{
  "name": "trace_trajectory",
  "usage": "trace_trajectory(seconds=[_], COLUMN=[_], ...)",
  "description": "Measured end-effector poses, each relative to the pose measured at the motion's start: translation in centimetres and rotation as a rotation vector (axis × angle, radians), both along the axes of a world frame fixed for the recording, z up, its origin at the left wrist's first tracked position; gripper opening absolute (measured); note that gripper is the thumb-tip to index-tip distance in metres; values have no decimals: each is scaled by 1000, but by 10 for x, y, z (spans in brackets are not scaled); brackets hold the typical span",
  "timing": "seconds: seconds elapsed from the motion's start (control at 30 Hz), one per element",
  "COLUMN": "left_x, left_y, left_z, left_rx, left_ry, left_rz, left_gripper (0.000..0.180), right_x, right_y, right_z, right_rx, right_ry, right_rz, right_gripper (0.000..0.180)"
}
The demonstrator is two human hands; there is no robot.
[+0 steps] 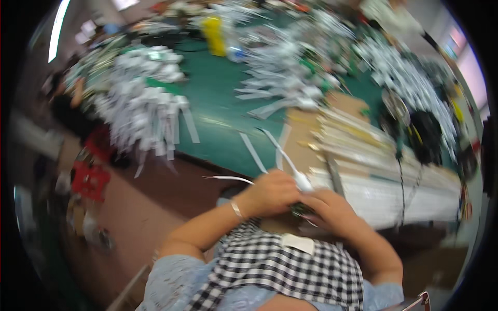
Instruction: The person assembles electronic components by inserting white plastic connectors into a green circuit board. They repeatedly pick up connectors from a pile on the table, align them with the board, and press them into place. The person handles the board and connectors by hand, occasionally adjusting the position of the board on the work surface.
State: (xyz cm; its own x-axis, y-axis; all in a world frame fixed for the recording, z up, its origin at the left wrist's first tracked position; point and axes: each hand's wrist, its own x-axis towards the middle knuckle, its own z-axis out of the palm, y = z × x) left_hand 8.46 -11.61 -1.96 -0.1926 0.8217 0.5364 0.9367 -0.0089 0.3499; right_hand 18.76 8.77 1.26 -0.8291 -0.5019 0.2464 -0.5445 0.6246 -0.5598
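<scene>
My left hand point(274, 193) and my right hand point(336, 208) meet in front of my body, at the near edge of the green table point(215, 122). Both close round a white cord with a thick part point(302, 181), which sticks up between them. Its thin end reaches toward the table. From beside my left hand another thin white length point(231, 179) points left, and a flat white strip point(253, 153) rises behind. A small dark green piece point(298, 208) shows below my fingers. Motion blur and my fingers hide the exact hold.
Piles of white strips point(148, 98) lie at the table's left, with more white strips point(280, 72) at the back. Long pale strips point(399, 194) lie on cardboard to the right. A yellow container point(213, 36) stands behind; a red stool point(91, 179) is on the floor left. Other people work nearby.
</scene>
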Motion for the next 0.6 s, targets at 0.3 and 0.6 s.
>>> trace_trajectory(seconds=[0.3, 0.6], left_x=[2, -4], left_y=[3, 11], left_z=[11, 8], left_rx=[146, 59], left_ry=[297, 156], left_rz=[22, -63], left_gripper=[8, 8], right_x=[7, 1], right_y=[-5, 8], right_z=[15, 12], right_rx=[36, -123], right_ry=[-109, -169], right_rz=[-236, -204], right_gripper=[21, 11])
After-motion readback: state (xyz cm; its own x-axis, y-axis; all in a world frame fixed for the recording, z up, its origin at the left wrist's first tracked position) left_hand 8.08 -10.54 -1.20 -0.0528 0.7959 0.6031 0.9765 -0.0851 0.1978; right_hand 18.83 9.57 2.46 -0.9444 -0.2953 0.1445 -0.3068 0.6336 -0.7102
